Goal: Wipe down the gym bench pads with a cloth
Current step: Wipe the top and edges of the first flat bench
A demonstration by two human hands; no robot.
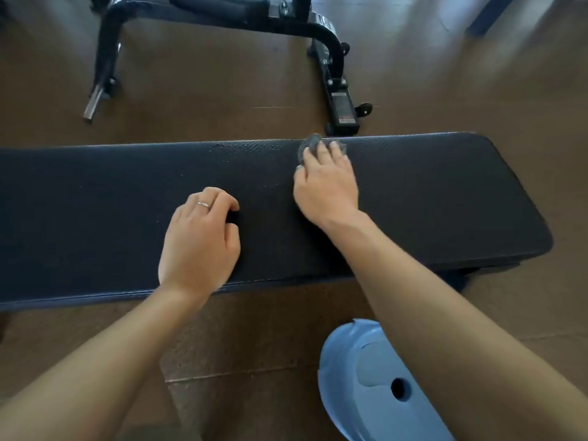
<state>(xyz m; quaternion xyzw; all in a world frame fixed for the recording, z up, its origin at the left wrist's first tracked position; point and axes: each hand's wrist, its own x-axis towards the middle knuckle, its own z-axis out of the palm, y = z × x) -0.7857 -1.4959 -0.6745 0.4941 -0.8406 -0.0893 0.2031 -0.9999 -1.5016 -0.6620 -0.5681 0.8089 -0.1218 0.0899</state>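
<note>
Wiping in progress: right hand [326,189] presses a small grey cloth [310,147] onto the far edge of the bench pad [429,198], fingers spread flat over it, cloth mostly hidden under them. Left hand [199,240] rests on the pad near the front edge, fingers loosely curled, holding nothing, ring on one finger. Pad is a long black cushion running left to right, on a brown floor [222,100]. Pale specks show on the pad left of the cloth, near the far edge, so that stretch probably isn't done. Can't tell which parts are already wiped; surface looks uniform elsewhere. Judging by position, task is mid-way at best, left half likely remaining. Blue stool [366,377] by the right forearm, black equipment frame [331,43] behind.
</note>
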